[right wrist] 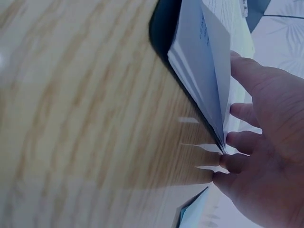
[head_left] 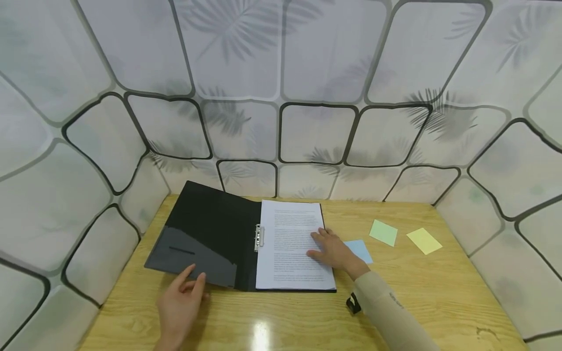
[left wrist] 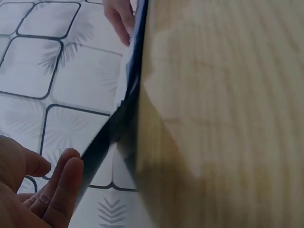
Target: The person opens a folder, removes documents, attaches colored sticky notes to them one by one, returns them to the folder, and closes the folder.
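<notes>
A black folder (head_left: 206, 234) lies open on the wooden table (head_left: 307, 321). A stack of printed paper (head_left: 291, 243) sits on its right half, beside a metal clip (head_left: 259, 237). My right hand (head_left: 319, 245) rests flat on the stack's right edge. In the right wrist view its fingers (right wrist: 237, 140) lie at the edge of the sheets (right wrist: 204, 61), whose top pages are slightly raised. My left hand (head_left: 193, 277) is at the front edge of the left cover, fingers relaxed and holding nothing. In the left wrist view those fingers (left wrist: 61, 190) are beside the cover's edge (left wrist: 118, 128).
Three sticky notes lie right of the folder: blue (head_left: 361, 249) next to my right wrist, green (head_left: 383, 232) and yellow (head_left: 424, 241) farther right. Patterned white panels (head_left: 281, 73) wall in the table on three sides.
</notes>
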`<state>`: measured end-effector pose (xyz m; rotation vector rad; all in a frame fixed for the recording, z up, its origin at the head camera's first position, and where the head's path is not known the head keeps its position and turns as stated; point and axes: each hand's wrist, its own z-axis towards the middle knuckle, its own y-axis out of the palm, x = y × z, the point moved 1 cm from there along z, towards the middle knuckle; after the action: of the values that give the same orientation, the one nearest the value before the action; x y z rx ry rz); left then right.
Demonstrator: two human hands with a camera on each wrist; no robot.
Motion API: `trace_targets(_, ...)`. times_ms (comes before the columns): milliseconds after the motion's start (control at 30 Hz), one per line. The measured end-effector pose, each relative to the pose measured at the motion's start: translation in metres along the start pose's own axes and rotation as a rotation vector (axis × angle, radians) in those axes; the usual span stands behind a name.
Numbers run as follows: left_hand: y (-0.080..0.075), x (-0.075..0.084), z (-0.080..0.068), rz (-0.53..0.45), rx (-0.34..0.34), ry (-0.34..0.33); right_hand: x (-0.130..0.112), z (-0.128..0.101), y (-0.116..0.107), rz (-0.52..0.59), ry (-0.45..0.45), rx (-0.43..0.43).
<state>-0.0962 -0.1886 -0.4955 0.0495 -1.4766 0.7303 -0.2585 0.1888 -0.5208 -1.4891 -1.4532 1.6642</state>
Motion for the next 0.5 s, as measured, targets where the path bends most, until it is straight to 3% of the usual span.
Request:
trace_targets(67,-0.002,0.008,0.002,0.028,-0.035,0.024,0.0,0.0,0.001,-0.004,-0.009,0.003)
trace_targets(167,-0.001,0.018,0.008,0.086,-0.054,0.128,0.001,0.0,0.001,-0.006,-0.014,0.003)
trace_targets(333,0.018,0.021,0.026,0.156,-0.058,0.456,0.002,0.0,0.0,-0.007,-0.008,0.005)
trace_targets(400,0.028,0.019,0.035,0.198,-0.1,0.539,0.002,0.0,0.0,-0.001,-0.013,0.01)
trace_targets(500,0.044,0.015,0.048,0.274,-0.229,0.551,0.002,0.0,0.001,0.002,-0.015,0.008)
